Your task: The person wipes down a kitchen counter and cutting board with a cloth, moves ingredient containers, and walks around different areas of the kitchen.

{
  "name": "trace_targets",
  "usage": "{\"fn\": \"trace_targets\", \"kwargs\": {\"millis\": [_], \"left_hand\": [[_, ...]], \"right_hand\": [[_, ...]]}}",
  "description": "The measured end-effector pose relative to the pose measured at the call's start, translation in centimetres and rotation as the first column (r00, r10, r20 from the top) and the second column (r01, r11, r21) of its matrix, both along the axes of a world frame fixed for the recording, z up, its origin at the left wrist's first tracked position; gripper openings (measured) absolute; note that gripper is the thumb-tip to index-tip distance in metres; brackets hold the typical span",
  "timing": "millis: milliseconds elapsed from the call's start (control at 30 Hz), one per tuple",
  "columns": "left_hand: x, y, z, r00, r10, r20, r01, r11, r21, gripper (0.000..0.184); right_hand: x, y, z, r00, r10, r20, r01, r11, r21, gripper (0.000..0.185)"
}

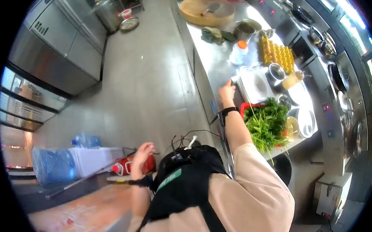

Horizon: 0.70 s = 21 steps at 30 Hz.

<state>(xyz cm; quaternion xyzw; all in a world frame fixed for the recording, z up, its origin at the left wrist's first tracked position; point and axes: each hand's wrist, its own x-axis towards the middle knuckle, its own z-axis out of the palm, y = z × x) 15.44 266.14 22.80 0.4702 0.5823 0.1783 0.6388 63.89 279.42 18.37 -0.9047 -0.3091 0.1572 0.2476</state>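
Note:
My right hand (pixel 226 93) is over the steel counter's near edge, its fingertips beside the stack of white square plates (pixel 253 86); nothing shows held in it. Just below the plates, a red basket (pixel 245 107) holds leafy green herbs (pixel 266 121). Beyond the hand stands a clear jar with an orange lid (pixel 240 52). My left hand (pixel 143 153) hangs in the air at the lower left, fingers loosely bent and apart, with nothing visible in it. Beside it is a red container (pixel 150 163), partly hidden.
Yellow egg trays (pixel 278 53), a steel pot (pixel 244 30) and a round wooden board (pixel 207 11) with a cleaver are on the counter. A wooden board (pixel 86 209) lies lower left. Blue water bottles (pixel 53 166) and a white box (pixel 92 159) stand behind it.

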Motion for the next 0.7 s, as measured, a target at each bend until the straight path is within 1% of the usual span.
{"fn": "trace_targets", "kwargs": {"millis": [33,67,100,133,167,200,233,267,300,367,433,500,533,567,600,633,667,700], "left_hand": [[-0.4,1.9,0.5,0.993,0.095,0.077,-0.093,0.995,-0.035,0.029],[-1.3,3.8,-0.2,0.991,0.127,0.045,-0.126,0.991,-0.042,0.029],[-1.8,5.3,-0.2,0.987,0.158,0.035,-0.156,0.987,-0.043,0.029],[-2.7,6.8,-0.1,0.981,0.192,0.019,-0.190,0.978,-0.091,0.029],[-3.7,8.2,0.0,0.973,0.230,-0.001,-0.228,0.965,-0.131,0.029],[-5.1,9.7,-1.4,0.973,0.231,0.000,-0.230,0.965,-0.127,0.029],[-6.5,11.4,-2.4,0.976,0.219,0.005,-0.216,0.964,-0.156,0.029],[-7.2,13.0,-2.0,0.967,0.253,-0.004,-0.250,0.953,-0.169,0.027],[-7.7,14.8,-1.7,0.960,0.281,-0.008,-0.278,0.943,-0.183,0.025],[-9.7,19.3,-1.9,0.954,0.301,0.009,-0.294,0.939,-0.178,0.025],[-12.2,23.8,-2.6,0.952,0.305,0.033,-0.294,0.938,-0.182,0.024],[-14.6,29.6,-3.5,0.970,0.241,-0.038,-0.244,0.957,-0.156,0.025],[-16.7,32.7,-5.6,0.980,0.187,-0.073,-0.195,0.972,-0.131,0.028],[-18.2,35.9,-5.9,0.982,0.178,-0.071,-0.185,0.975,-0.124,0.028],[-20.0,40.2,-5.4,0.986,0.088,-0.139,-0.102,0.990,-0.102,0.029],[-21.2,43.3,-5.2,0.979,0.009,-0.205,-0.028,0.995,-0.092,0.030],[-22.1,45.8,-4.7,0.981,0.013,-0.195,-0.035,0.994,-0.106,0.030],[-23.2,49.7,-3.3,0.963,-0.030,-0.267,0.028,1.000,-0.012,0.031]], "right_hand": [[0.4,1.5,0.0,1.000,-0.030,-0.004,0.029,0.997,-0.078,0.069],[1.5,2.9,-0.4,0.999,-0.038,-0.038,0.031,0.984,-0.174,0.070],[3.0,4.3,-3.5,0.999,-0.017,0.036,0.025,0.977,-0.210,0.068],[3.8,5.6,-3.8,0.999,0.001,0.034,0.010,0.950,-0.311,0.069],[4.5,6.3,-4.4,0.998,0.008,0.065,0.012,0.952,-0.306,0.072],[5.1,7.0,-4.0,0.997,0.055,0.045,-0.037,0.944,-0.329,0.076],[4.6,7.7,-2.7,0.996,0.046,0.073,-0.017,0.934,-0.356,0.080],[5.0,8.5,-3.1,0.999,0.032,0.025,-0.021,0.935,-0.355,0.082],[4.9,9.5,-3.2,0.998,-0.007,0.062,0.033,0.901,-0.432,0.083],[4.7,10.8,-3.6,0.997,-0.009,0.075,0.042,0.890,-0.453,0.083],[4.1,12.1,-3.4,0.991,-0.099,0.086,0.127,0.888,-0.442,0.073],[3.1,12.9,-4.7,0.985,-0.001,0.173,0.082,0.884,-0.460,0.058],[2.4,13.1,-4.9,0.952,0.227,0.204,-0.074,0.820,-0.568,0.053],[1.1,13.1,-5.2,0.873,0.444,0.200,-0.207,0.710,-0.673,0.049],[-0.9,13.7,-5.5,0.828,0.551,0.105,-0.305,0.599,-0.741,0.049],[-2.6,14.2,-5.6,0.760,0.650,-0.002,-0.396,0.461,-0.794,0.049],[-5.2,14.3,-4.5,0.882,0.466,0.069,-0.298,0.665,-0.684,0.050],[-8.7,15.6,-2.2,0.963,0.247,0.108,-0.151,0.825,-0.545,0.051]]}}
